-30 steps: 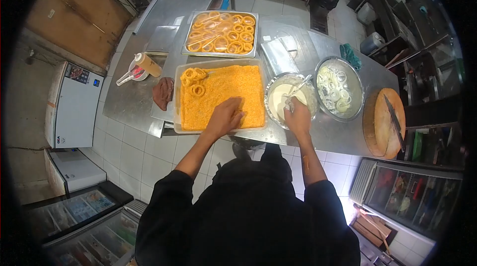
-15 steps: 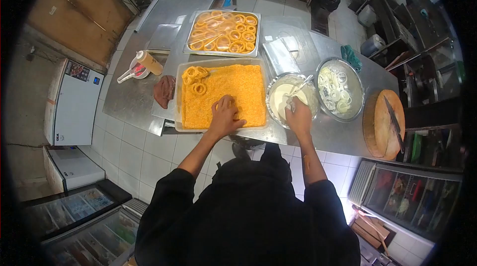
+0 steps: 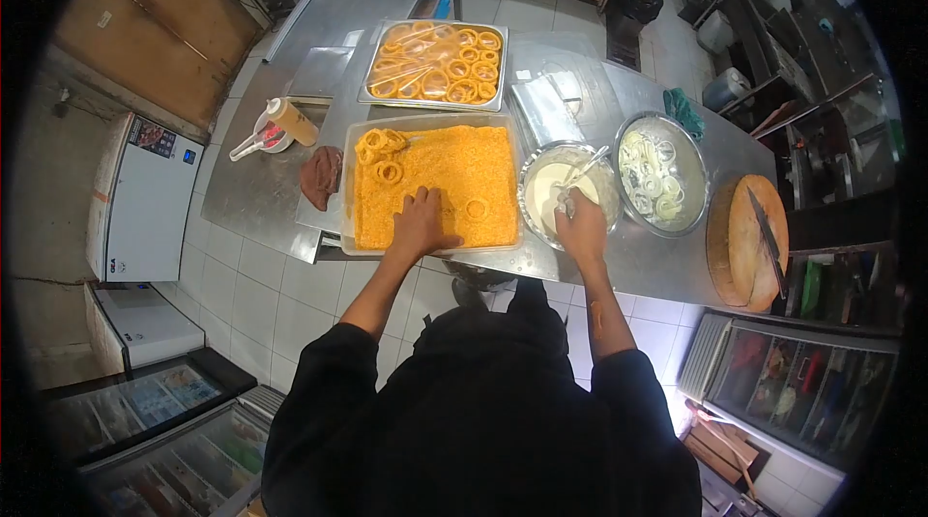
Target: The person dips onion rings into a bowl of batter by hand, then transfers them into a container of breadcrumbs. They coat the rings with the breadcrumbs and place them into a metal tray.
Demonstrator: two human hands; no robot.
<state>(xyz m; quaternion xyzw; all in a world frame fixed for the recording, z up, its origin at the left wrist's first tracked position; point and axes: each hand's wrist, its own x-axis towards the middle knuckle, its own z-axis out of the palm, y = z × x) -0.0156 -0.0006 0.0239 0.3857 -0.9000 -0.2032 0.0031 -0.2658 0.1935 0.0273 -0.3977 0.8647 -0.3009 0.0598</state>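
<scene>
My left hand (image 3: 420,224) lies on orange breadcrumbs (image 3: 454,159) in a clear plastic tub (image 3: 348,203), fingers stretched out and a little apart. Just right of it rests one crumb-coated onion ring (image 3: 477,209). More coated rings (image 3: 379,142) are piled in the tub's far left corner. My right hand (image 3: 582,227) dips into a metal bowl (image 3: 530,217) of pale batter (image 3: 547,184). Its fingers are drawn together and smeared with batter; whatever they hold is hidden. A metal utensil (image 3: 592,161) leans in that bowl. Sliced onion rings (image 3: 652,174) fill another metal bowl (image 3: 698,164) to the right.
Beyond the tub stands a metal tray (image 3: 363,97) of coated rings under plastic film. A knife (image 3: 766,232) lies on a round wooden chopping board (image 3: 735,256) at right. On the left are a squeeze bottle (image 3: 292,121), a small white container (image 3: 259,142) and a brown cloth (image 3: 320,177).
My left hand has shifted left across the crumbs, and its fingers have straightened. A coated onion ring now shows to its right. My right hand has hardly moved in the batter bowl.
</scene>
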